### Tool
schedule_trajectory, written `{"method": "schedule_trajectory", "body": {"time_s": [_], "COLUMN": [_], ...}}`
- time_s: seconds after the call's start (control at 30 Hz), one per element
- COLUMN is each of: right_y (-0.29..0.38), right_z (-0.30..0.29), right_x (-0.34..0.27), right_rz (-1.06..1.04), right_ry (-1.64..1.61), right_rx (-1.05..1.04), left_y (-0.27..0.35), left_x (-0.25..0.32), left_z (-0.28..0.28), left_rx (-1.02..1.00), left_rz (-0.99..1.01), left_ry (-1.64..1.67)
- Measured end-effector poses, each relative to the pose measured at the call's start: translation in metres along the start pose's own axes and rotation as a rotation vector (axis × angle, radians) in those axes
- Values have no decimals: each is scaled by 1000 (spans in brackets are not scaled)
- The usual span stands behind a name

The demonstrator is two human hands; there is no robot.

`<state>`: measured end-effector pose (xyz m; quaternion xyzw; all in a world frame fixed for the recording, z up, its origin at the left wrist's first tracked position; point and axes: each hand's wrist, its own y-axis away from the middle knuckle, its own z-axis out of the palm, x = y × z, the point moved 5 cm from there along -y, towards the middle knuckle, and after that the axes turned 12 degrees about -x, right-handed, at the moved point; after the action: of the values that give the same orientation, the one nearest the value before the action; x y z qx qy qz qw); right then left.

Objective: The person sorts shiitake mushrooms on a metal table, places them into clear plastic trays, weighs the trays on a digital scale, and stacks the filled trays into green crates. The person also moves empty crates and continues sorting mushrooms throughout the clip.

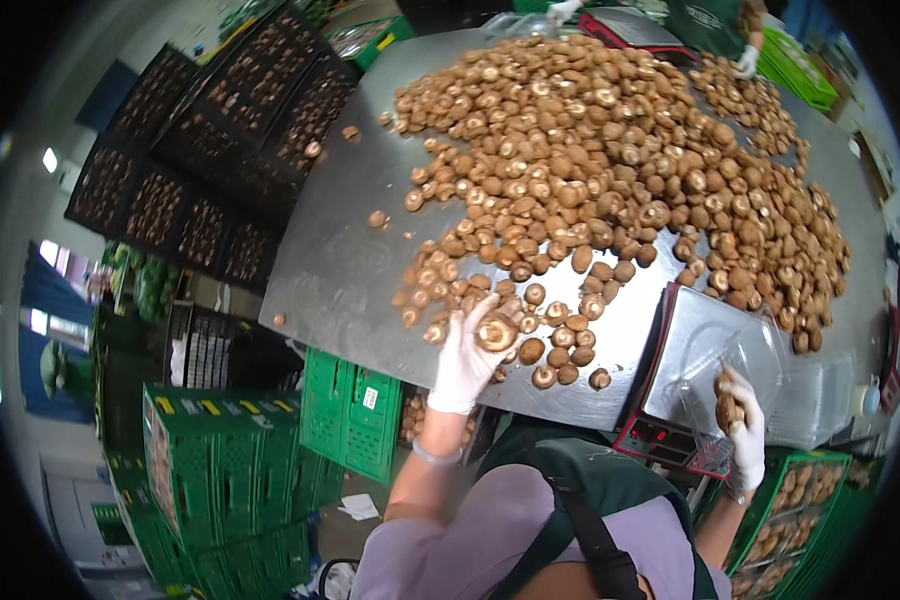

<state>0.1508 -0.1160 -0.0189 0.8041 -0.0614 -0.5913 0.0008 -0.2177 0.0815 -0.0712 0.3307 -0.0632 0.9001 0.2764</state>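
My left hand (461, 361), in a white glove, grips a brown shiitake mushroom (496, 332), its pale gilled underside turned up. More mushrooms lie under and around those fingers on the steel table (330, 255). In my right hand (750, 431), also gloved, are brown mushrooms (727, 405), how many I cannot tell. That hand is at a clear plastic tray (754, 352) on the platform of a red-framed digital scale (686, 330). Loose mushrooms (561, 337) are scattered between my left hand and the scale.
A large mushroom heap (570, 142) covers the table's far side. Clear trays (814, 394) are stacked right of the scale. Green crates (225, 450) stand at left, below black crates of mushrooms (217, 150). Across the table, a person's gloved hand (748, 61) is near another scale (634, 30).
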Motion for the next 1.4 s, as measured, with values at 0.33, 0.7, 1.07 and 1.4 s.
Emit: {"method": "schedule_trajectory", "body": {"time_s": [0.33,0.7,1.07,1.4], "right_y": [13,-106,-176,-264], "right_z": [-22,121,195,235], "right_x": [49,-44,-18,-15], "right_rz": [139,-185,-60,-91], "right_ry": [840,539,715,719], "right_rx": [242,44,-126,-246], "left_y": [103,-32,-264,-308], "left_x": [27,135,160,180], "left_z": [-88,-172,-249,-275], "left_rx": [110,390,526,-3], "left_rz": [-742,251,-209,-251], "left_ry": [-1275,-1624,-1809,-2155]}}
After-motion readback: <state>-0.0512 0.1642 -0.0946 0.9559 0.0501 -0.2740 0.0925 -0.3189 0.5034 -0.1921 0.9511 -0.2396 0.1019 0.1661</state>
